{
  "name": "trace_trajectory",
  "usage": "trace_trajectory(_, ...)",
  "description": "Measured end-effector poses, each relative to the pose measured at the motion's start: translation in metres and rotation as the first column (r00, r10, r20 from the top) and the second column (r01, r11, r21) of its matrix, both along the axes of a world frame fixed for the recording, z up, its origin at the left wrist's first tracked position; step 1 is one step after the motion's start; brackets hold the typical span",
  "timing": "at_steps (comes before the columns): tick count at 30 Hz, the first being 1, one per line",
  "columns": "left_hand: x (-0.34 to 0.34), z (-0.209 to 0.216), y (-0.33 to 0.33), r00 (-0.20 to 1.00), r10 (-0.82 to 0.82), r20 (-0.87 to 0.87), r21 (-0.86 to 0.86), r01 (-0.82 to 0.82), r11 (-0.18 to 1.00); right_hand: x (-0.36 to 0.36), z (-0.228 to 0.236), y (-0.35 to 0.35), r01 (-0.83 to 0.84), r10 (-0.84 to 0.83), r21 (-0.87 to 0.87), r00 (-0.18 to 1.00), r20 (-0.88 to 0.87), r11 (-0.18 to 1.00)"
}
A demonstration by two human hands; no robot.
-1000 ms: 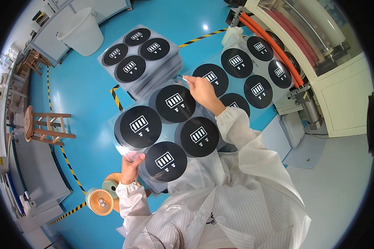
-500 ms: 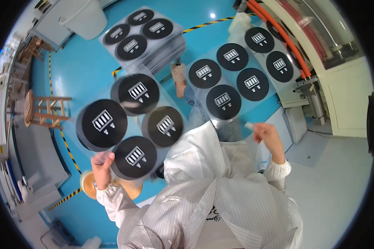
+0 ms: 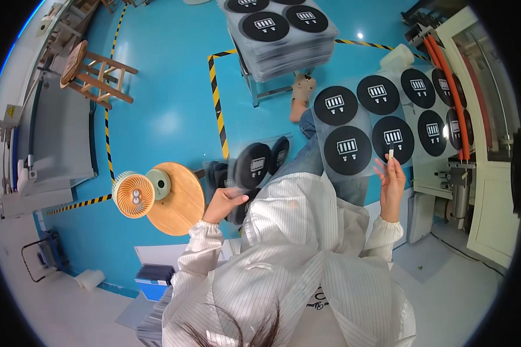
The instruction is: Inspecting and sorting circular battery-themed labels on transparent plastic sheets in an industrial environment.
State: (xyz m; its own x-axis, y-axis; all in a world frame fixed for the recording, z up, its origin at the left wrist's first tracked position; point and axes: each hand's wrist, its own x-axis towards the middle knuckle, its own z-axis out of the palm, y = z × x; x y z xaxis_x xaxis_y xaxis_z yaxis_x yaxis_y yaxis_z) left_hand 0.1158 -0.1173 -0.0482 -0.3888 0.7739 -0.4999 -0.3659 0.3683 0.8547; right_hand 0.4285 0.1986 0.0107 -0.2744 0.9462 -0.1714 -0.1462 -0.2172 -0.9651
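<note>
My left hand (image 3: 226,203) is closed on the edge of a clear sheet with black discs (image 3: 253,165), each printed with a white battery-like pattern. That sheet is tilted steeply and blurred, beside my left leg, over more such discs (image 3: 222,176) that show partly behind it. In my right hand (image 3: 392,188), thumb and forefinger pinch a small pale stick (image 3: 391,154) with a dark tip. The stick overlaps a black disc (image 3: 393,139) on the clear sheeting at right; whether it touches cannot be told. My other right fingers are spread.
The disc sheeting leads into a machine (image 3: 485,173) with orange tubes (image 3: 458,98) at right. Ahead stands a thick stack of disc sheets (image 3: 283,55) on a metal-legged stand. At left are a wooden stool (image 3: 98,75) and a round wooden top (image 3: 182,202) with a small fan (image 3: 134,195).
My left hand has brought its sheet down from in front of me toward my left leg, tilting it. My right hand has moved up over the discs at right. The view has turned.
</note>
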Motion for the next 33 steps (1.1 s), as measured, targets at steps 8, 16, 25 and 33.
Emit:
trace_trajectory(8, -0.01, -0.12, -0.012, 0.772, -0.013, -0.636, -0.287, -0.221, 0.932, -0.03, 0.033, -0.031, 0.034, -0.035, 0.009, 0.992, 0.119, 0.999)
trace_trajectory(16, 0.014, -0.249, -0.018, 0.775, -0.246, -0.582, -0.613, -0.22, 0.759, -0.046, 0.041, -0.049, -0.012, 0.013, -0.01, 0.992, 0.125, 1.0)
trace_trajectory(25, 0.001, -0.302, -0.04, 0.837, -0.149, -0.526, -0.73, -0.355, 0.584, -0.064, 0.054, -0.064, -0.122, 0.127, -0.054, 0.986, 0.108, 0.991)
trace_trajectory(33, -0.037, -0.035, 0.144, 0.654, -0.205, 0.728, 0.472, -0.262, 0.842, -0.071, 0.067, -0.058, -0.176, 0.184, -0.218, 0.983, 0.017, 0.96)
